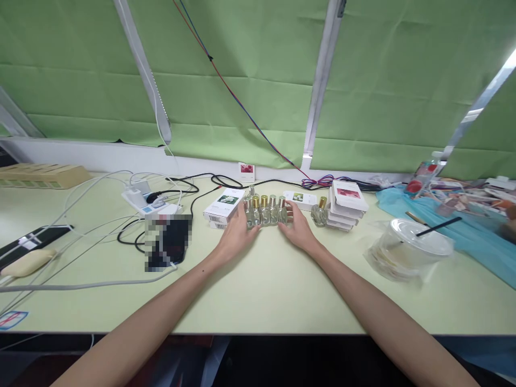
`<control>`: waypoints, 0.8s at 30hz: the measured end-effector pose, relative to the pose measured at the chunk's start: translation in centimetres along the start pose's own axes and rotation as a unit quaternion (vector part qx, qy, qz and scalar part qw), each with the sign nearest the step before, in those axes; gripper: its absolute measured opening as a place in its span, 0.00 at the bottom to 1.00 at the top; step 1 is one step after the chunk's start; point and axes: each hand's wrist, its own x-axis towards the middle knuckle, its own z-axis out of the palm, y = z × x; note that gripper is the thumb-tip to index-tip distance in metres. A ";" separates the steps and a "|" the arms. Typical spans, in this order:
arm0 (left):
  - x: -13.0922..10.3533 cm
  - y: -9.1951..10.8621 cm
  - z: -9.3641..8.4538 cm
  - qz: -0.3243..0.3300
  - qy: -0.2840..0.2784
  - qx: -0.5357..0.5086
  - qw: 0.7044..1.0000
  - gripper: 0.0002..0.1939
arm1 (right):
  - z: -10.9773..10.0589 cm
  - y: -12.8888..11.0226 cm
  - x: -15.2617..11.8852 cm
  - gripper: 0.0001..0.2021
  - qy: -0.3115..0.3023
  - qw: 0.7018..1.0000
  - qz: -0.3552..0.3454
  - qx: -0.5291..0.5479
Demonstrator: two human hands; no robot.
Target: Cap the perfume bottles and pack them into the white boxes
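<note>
Several small glass perfume bottles point(264, 215) with gold and silver caps stand upright in a close row at the middle of the table. My left hand point(238, 228) curls around the row's left end, thumb in front. At the right end my right hand point(297, 227) does the same, its fingertips against the outer bottle. One more gold-capped bottle point(320, 214) stands apart, right of my right hand. White cartons with a flower picture point(226, 205) lie just left of my left hand. Another white carton point(302, 200) lies behind my right hand. Parts of the outer bottles are hidden by my fingers.
A stack of white cartons point(347, 201) rises on the right, near a lidded plastic tub point(407, 250) with a black straw. Charging cables, a power strip point(141, 201) and a dark phone-like device point(171, 242) crowd the left. Blue plastic sheeting point(435, 220) covers the far right.
</note>
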 end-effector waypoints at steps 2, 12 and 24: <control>0.0 0.0 0.2 0.007 -0.008 -0.005 1.000 0.37 | 0.0 0.4 0.1 0.33 0.013 1.000 0.001 -0.003; 0.5 -0.6 0.4 -0.011 -0.014 -0.005 1.000 0.38 | 0.1 1.6 0.4 0.25 0.004 1.000 0.014 0.005; 0.6 -0.5 0.2 -0.032 -0.058 0.015 0.998 0.47 | 0.3 1.7 0.4 0.28 0.025 0.998 0.030 -0.057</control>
